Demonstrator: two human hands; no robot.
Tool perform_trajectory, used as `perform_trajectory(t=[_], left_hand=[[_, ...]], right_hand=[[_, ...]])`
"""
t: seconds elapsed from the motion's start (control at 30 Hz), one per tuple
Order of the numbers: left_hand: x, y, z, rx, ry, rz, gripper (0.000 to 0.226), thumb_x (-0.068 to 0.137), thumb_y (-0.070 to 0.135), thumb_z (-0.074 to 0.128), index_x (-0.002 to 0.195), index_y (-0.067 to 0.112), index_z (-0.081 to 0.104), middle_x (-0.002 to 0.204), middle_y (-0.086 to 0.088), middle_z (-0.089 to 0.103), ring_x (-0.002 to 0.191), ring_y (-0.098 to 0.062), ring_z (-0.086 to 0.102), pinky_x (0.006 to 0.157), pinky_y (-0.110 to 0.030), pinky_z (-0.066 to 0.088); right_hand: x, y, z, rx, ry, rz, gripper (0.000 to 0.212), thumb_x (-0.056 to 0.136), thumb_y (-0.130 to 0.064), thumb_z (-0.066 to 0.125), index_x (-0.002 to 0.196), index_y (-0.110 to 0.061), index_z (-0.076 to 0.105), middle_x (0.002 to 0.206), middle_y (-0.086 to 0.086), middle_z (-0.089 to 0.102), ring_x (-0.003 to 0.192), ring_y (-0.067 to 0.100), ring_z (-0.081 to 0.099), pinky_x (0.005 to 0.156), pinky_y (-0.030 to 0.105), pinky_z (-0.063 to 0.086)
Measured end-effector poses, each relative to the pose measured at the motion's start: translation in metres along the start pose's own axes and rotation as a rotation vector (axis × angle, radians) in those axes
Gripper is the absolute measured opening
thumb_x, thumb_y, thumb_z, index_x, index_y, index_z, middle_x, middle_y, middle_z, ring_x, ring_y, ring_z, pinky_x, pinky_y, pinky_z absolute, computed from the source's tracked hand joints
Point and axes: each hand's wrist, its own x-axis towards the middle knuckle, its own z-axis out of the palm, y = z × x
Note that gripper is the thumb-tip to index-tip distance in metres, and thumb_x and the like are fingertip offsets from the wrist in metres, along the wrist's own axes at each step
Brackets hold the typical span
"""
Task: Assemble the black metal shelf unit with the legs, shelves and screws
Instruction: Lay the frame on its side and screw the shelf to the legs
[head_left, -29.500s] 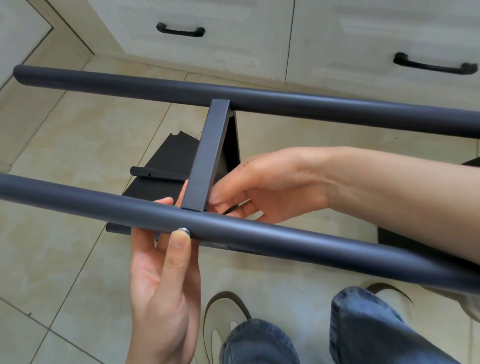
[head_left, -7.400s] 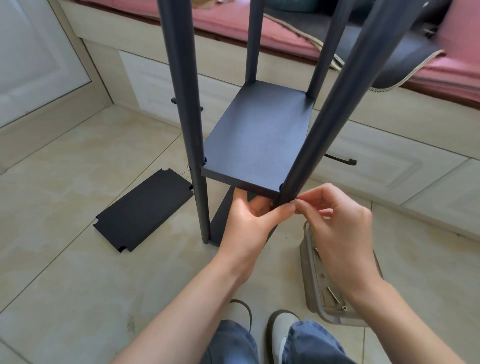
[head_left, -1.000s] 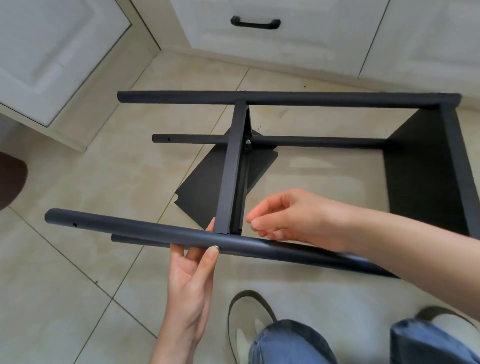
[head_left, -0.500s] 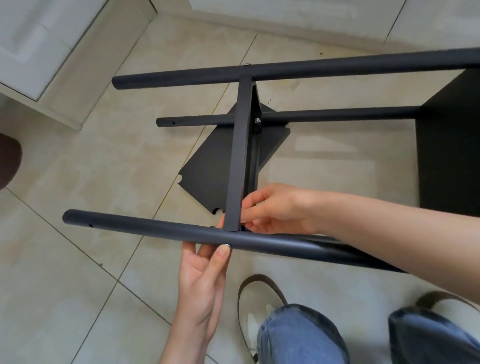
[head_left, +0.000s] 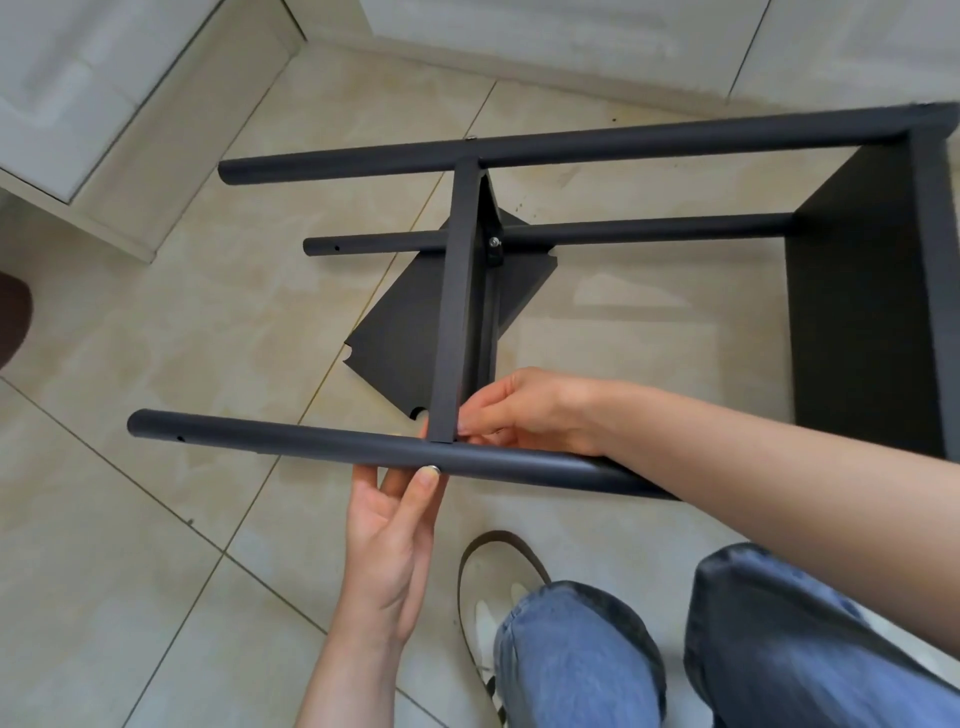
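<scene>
Shelf unit (head_left: 571, 228), black metal, lies on its side over the tiled floor (head_left: 156, 545), legs running left to right. Nearest is one leg (head_left: 291, 441), held up by the left hand (head_left: 389, 540) from below, whose straight finger presses a silver screw (head_left: 430, 470) against it. At the middle shelf (head_left: 457, 301), seen edge-on, the right hand (head_left: 524, 410) pinches something small where shelf meets leg. A loose shelf panel (head_left: 400, 338) lies flat on the floor beneath. An end shelf (head_left: 862, 312) is at the right.
</scene>
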Motion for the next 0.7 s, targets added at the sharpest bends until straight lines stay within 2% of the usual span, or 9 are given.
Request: perform_trajectory(t=[0.13,0.27,0.53,0.6,0.7], left_hand=[[0.002,-0.001,-0.004,0.014,-0.015,0.003,0.093,0.047,0.040,0.100,0.124,0.021,0.052,0.106,-0.003,0.074,0.108,-0.016,0.070,0.092,-0.026,0.055],[0.002,-0.004,-0.007,-0.005,-0.009,-0.011,0.087,0.049,0.039,0.100,0.121,0.020,0.055,0.108,-0.005,0.074,0.108,-0.017,0.070,0.090,-0.025,0.055],[0.005,-0.008,-0.010,0.002,-0.010,-0.008,0.078,0.050,0.038,0.100,0.115,0.022,0.059,0.106,-0.003,0.074,0.108,-0.016,0.070,0.098,-0.030,0.054],[0.005,-0.007,-0.011,-0.003,-0.004,-0.007,0.073,0.049,0.037,0.100,0.111,0.024,0.065,0.105,-0.004,0.074,0.107,-0.018,0.070,0.099,-0.032,0.054],[0.006,-0.007,-0.011,0.000,-0.011,0.001,0.060,0.048,0.036,0.101,0.101,0.028,0.074,0.105,-0.005,0.074,0.107,-0.019,0.070,0.101,-0.035,0.053]], right_hand=[[0.003,0.000,-0.003,0.027,-0.057,-0.008,0.014,0.093,-0.009,0.064,0.082,-0.011,0.073,0.063,-0.002,0.068,0.057,0.006,0.064,0.059,0.020,0.053],[0.006,0.001,-0.007,0.075,-0.114,0.000,0.014,0.093,-0.006,0.063,0.082,-0.010,0.072,0.066,0.001,0.068,0.059,0.008,0.065,0.061,0.022,0.054],[0.016,0.002,-0.011,0.131,-0.201,0.037,0.019,0.093,-0.002,0.061,0.077,-0.006,0.070,0.064,0.004,0.065,0.058,0.011,0.062,0.061,0.023,0.054],[0.019,0.002,-0.012,0.148,-0.223,0.071,0.019,0.093,-0.003,0.061,0.077,-0.006,0.071,0.066,0.006,0.066,0.061,0.012,0.062,0.065,0.024,0.055],[0.021,0.002,-0.014,0.132,-0.250,0.112,0.020,0.093,-0.007,0.063,0.076,-0.006,0.073,0.071,0.007,0.065,0.067,0.015,0.060,0.082,0.030,0.053]])
